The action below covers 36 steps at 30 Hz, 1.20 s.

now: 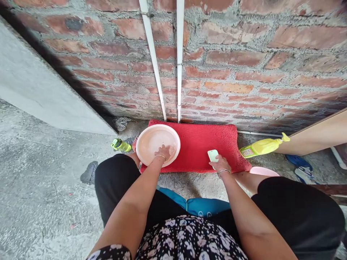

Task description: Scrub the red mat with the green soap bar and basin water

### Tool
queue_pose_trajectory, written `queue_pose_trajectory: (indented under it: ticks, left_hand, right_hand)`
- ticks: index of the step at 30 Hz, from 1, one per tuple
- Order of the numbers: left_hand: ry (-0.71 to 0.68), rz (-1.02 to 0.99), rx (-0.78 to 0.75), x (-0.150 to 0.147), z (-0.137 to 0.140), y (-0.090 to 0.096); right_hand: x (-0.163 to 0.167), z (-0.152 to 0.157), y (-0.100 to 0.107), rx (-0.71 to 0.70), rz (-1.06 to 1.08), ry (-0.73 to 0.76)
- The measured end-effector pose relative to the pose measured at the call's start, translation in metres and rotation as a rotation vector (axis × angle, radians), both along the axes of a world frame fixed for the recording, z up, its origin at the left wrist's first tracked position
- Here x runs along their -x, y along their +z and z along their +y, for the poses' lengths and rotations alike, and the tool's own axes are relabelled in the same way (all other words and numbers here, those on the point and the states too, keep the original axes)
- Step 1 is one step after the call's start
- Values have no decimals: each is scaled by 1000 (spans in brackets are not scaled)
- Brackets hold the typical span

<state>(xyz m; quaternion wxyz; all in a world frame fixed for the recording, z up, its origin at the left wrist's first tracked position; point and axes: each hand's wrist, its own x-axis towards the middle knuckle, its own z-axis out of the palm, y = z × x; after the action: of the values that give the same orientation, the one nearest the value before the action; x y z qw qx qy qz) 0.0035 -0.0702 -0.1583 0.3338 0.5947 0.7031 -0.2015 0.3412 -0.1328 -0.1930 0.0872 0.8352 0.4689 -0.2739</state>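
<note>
My left hand (164, 152) reaches into a pale pink basin (141, 156), fingers spread over what looks like shallow water. The basin stands on the left part of a red textured mat (193, 144). On the mat's right side, my right hand (222, 164) grips a pale green scrub brush (213, 155) with a rounded rectangular back. Its underside is hidden against the mat. A yellow-green spray bottle (261, 147) is just right of the mat. A lime-green bottle (120, 145) is to the left of the basin.
Beyond the mat rises a brick wall (227, 76) with two white pipes (179, 68). A grey slab (51, 79) is at left, a tan panel (320, 135) at right. A pink rim (264, 171) shows beside my right leg. Shoes (303, 171) and a grey rag (121, 123) lie on the concrete.
</note>
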Motion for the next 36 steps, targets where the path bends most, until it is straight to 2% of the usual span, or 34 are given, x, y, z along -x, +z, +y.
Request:
queue_pose_trajectory:
  ticks: [4, 8, 14, 18, 20, 22, 24, 28, 30, 33, 36]
  left_hand:
    - [-4, -29, 6, 7, -4, 8]
    - [-9, -66, -18, 7, -7, 19]
    - [-8, -109, -49, -5, -26, 37]
    - [-39, -133, -29, -16, -38, 37]
    - [-68, -153, -31, -19, -40, 34]
    - [-97, -173, -32, -20, -39, 31]
    - [-123, -193, -24, -20, -39, 30]
    - [-165, -225, -11, -17, -44, 30]
    - [-172, -221, -10, -15, -48, 30]
    - [-170, -182, -9, -13, -55, 29]
    - [-173, -129, -13, -11, -62, 28]
  right_hand:
    - [-9, -12, -4, -49, 30, -77]
    - [10, -16, 6, -64, 75, -37]
    - [68, -15, 22, -42, 89, 104]
    - [112, -19, 18, 6, 56, 280]
    - [120, -23, 17, -1, 35, 385]
    - [111, -27, 18, -16, 8, 434]
    - [84, -32, 23, -21, -35, 395]
    - [14, -38, 36, 46, -159, 71]
    - [-2, -36, 39, 70, -156, -30]
    - [18, -29, 36, 22, -87, 53]
    - [73, -24, 26, 9, -28, 237]
